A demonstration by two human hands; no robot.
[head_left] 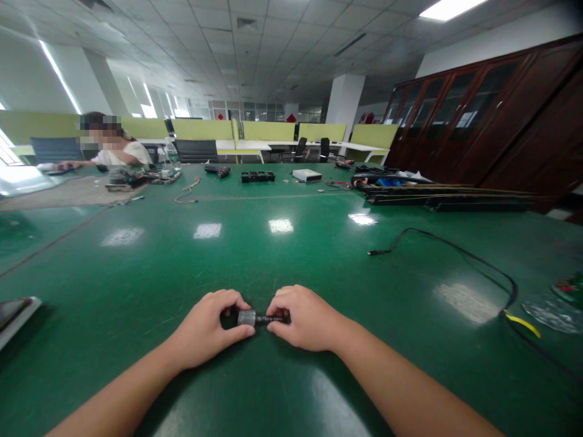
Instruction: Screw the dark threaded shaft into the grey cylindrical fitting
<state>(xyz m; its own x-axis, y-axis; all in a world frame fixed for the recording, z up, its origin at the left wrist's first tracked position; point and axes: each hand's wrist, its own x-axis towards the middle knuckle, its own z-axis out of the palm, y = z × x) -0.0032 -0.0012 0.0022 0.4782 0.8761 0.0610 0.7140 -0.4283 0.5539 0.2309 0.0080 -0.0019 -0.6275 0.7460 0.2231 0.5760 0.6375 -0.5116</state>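
Observation:
Both my hands rest on the green table (291, 255) close to its near edge. My left hand (207, 328) is closed round a small grey metal cylinder (246, 317). My right hand (306, 317) pinches the dark threaded rod (271, 318) that sticks out of that cylinder to the right. The two pieces lie in line between my fingertips, just above the tabletop. Most of the rod's right end is hidden inside my right fingers.
A black cable (455, 249) with a yellow tag curls across the table's right side. At the far edge lie a power drill (217, 171), a black block (257, 176), a white box (306, 175) and long dark rails (446, 197). Another person (113, 149) sits far left. A flat device (13, 312) lies at left.

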